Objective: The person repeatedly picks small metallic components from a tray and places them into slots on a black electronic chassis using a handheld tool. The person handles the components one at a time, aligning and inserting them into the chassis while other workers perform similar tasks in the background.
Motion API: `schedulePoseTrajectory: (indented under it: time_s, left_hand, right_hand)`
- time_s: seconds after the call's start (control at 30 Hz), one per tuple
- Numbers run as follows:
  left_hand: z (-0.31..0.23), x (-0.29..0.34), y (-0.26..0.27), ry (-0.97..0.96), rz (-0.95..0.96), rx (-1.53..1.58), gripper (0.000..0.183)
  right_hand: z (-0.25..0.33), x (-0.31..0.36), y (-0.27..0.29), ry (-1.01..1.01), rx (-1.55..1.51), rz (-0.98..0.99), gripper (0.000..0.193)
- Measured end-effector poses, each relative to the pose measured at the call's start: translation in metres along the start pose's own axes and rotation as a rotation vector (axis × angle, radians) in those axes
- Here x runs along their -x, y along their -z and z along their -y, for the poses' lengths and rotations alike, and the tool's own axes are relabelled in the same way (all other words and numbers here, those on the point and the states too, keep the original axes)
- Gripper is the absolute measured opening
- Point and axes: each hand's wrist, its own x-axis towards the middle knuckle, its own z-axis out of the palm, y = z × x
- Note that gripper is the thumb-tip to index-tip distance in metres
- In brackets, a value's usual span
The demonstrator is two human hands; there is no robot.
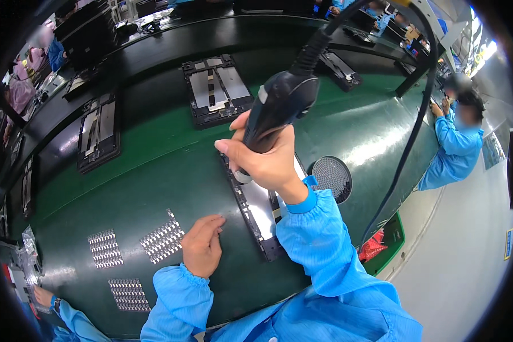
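Toward the green tabletop's near edge (236, 293), the right hand (268, 163) grips a black corded plastic tool (277, 105) above a black-framed, silver-faced slab (259, 214); the left hand (202, 248), half-curled, appears empty. Rightward, a round black gridded dish (329, 174) holds dark bits.

Black plastic and bright metal share a smooth, glossy green worktop (376, 145).
The handheld tool (280, 102) has a dark plastic body with a soft sheen; the silvery panel (260, 214) gleams like polished metal. A round dish (328, 172) looks rough and pitted, while blue cloth sleeves (325, 245) crease finely.
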Motion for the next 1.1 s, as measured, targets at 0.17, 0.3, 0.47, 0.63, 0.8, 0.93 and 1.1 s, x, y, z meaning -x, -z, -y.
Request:
schedulePoseTrajectory:
  time_s: [0.17,0.3,0.47,0.63,0.8,0.93,1.1]
  left_hand:
    - [0.001,-0.001,0.0,-0.124,0.062,-0.095,0.024]
    - [-0.001,-0.002,0.0,-0.116,0.075,-0.074,0.025]
    - [-0.002,-0.002,-0.001,-0.106,0.062,-0.077,0.024]
    - [-0.005,-0.002,-0.002,-0.082,0.039,-0.066,0.024]
    - [-0.009,-0.001,-0.005,-0.142,0.101,-0.107,0.026]
    - [-0.033,0.006,-0.014,-0.375,0.18,-0.185,0.027]
    - [-0.058,0.018,-0.03,-0.462,0.334,-0.256,0.042]
  right_hand:
    - [-0.013,-0.003,-0.005,0.009,0.044,0.026,0.025]
    - [-0.014,-0.003,-0.004,0.008,0.054,0.028,0.025]
    - [-0.012,-0.001,-0.007,-0.015,0.05,0.024,0.025]
    - [-0.018,0.001,-0.011,0.032,0.071,0.075,0.024]
    - [-0.026,0.001,-0.006,0.056,0.188,0.089,0.023]
    - [-0.009,0.001,-0.01,-0.02,0.016,0.003,0.022]
    - [0.013,0.008,0.008,0.17,-0.064,-0.05,0.029]
